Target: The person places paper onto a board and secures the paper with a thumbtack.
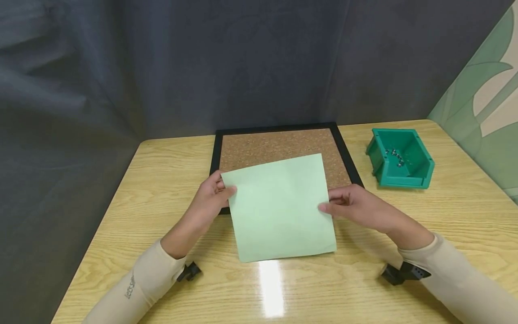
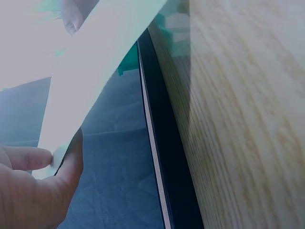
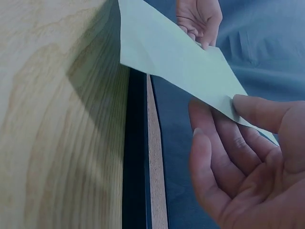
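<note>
We see one pale green paper sheet (image 1: pixel 283 216) held above the bench (image 1: pixel 162 180), hiding much of the lower part of one black-framed corkboard (image 1: pixel 275 145) toward twelve o'clock. Two hands pinch it: the left hand (image 1: pixel 207 197) at ten o'clock, the right hand (image 1: pixel 355 204) at three, some fingers lost behind it. In one green bin (image 1: pixel 404 181) at two o'clock, we cannot count the tiny metallic pieces (image 1: pixel 400 161).
</note>
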Motion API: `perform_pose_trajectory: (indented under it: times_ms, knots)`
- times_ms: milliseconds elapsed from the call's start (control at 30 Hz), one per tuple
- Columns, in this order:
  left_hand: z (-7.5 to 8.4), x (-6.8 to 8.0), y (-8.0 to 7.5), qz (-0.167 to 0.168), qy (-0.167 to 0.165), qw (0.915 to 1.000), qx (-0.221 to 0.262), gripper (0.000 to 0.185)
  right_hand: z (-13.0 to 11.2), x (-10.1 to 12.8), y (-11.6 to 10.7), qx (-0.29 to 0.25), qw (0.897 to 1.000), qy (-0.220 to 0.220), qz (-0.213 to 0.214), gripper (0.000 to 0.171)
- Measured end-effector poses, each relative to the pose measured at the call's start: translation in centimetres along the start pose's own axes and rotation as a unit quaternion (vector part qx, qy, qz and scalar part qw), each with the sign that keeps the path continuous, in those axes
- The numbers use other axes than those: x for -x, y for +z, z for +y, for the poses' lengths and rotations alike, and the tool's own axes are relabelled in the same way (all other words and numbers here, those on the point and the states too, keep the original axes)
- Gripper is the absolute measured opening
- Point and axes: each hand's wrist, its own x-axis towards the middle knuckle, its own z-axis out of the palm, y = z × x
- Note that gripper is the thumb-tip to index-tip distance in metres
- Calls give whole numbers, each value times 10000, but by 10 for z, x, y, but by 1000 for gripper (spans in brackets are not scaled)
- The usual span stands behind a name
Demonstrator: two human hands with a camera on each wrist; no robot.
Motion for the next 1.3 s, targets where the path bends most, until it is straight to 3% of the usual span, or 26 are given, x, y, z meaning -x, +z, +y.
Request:
perform_pose_trajectory:
  times_ms: [300,633,867,1100,1233,1300]
  knots:
    - [1,1,0,-93,35,9998,165,44,-4,0,1,145,9994,89,315,44]
    - [-1,2,2,-455,44,9987,226,44,-7,-1,-1,-213,9966,464,639,43]
    - [-8,3,3,-704,-139,9970,-278,41,-9,-2,-1,-274,9954,616,678,39]
    - [-13,5,7,-1570,-233,9803,-1180,36,-11,-1,-3,-410,9940,638,790,32]
    - [-13,5,8,-1331,-452,9813,-1314,24,-10,-1,-3,-546,9933,617,816,30]
    - [-12,5,9,-1111,-631,9829,-1327,32,-10,-1,-4,-634,9929,605,808,29]
